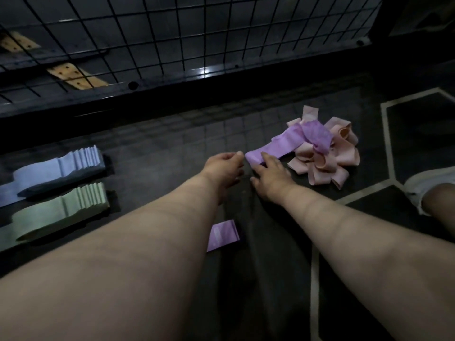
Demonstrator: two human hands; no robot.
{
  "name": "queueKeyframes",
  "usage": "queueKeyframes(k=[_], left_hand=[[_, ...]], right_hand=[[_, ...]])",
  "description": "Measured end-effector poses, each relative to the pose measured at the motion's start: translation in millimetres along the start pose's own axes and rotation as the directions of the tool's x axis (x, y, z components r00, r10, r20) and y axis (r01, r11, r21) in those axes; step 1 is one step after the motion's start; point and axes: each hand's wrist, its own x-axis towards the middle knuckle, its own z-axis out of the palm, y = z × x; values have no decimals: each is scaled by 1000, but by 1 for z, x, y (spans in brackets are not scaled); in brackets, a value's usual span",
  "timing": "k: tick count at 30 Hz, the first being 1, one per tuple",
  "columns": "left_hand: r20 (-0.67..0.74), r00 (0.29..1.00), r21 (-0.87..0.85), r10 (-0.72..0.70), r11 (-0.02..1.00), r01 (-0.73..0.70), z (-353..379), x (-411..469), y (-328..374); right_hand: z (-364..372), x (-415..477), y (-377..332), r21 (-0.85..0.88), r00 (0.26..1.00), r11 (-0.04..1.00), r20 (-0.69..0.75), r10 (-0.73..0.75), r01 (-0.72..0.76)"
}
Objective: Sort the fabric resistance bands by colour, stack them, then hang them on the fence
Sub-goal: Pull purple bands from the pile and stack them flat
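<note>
A purple band point(278, 146) stretches from the loose pile toward me on the dark floor. My right hand point(269, 174) grips its near end, fingers over the fabric. My left hand point(225, 168) is just left of that end, its fingertips pinching the band's corner. Behind lies a jumbled pile of pink bands point(327, 161) with more purple fabric point(317, 136) on top. At the left a neat blue stack point(59, 172) lies above a neat green stack point(59, 212). Another purple band point(222, 235) shows between my forearms. The black wire fence point(172, 38) runs across the back.
The fence's dark base rail point(172, 82) borders the floor at the back. Pale wooden pieces point(76, 76) lie behind the mesh. A white shoe point(428, 190) and a leg are at the right edge. Light inlay lines point(387, 148) cross the floor on the right.
</note>
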Motion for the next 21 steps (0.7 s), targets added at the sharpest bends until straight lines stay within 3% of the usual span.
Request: queueKeyframes(k=[3, 6, 11, 14, 21], left_hand=[[-68, 996, 79, 57, 996, -52, 1, 13, -10], [-108, 993, 128, 45, 991, -31, 1, 14, -16], [32, 997, 38, -70, 997, 69, 4, 2, -16], [56, 997, 10, -61, 998, 61, 7, -2, -13], [-98, 992, 47, -76, 996, 80, 16, 0, -6]], right_hand=[[-1, 2, 4, 149, 999, 988, -40, -26, 32], [0, -10, 4, 347, 966, 931, -258, -17, 109], [-6, -32, -12, 611, 903, 750, -427, 42, 254], [-10, -40, -18, 643, 898, 697, -440, -3, 317], [-10, -37, -21, 573, 941, 774, -329, -84, 270]])
